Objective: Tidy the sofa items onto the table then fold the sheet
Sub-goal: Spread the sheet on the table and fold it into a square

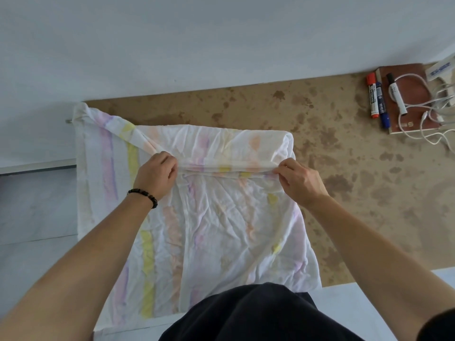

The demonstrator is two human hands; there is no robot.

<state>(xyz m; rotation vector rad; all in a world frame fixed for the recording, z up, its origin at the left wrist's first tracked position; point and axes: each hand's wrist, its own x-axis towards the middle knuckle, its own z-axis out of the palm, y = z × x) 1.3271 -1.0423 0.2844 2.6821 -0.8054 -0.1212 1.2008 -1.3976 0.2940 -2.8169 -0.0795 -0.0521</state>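
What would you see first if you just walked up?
The big white sheet with pastel stripes, spread over the left part of the brown speckled table. In its middle the left hand and right hand each pinch a raised fold. Far right, marker pens lie on and beside a brown book.

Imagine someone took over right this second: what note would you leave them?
Left hand: pinching a raised fold of the sheet.
Right hand: pinching the same fold, further right.
Sheet: spread out and wrinkled on the table, with its left side hanging over the edge.
Done: markers, book and cable sit at the table's far right corner.
Left: the fold is only begun; finish folding the sheet.
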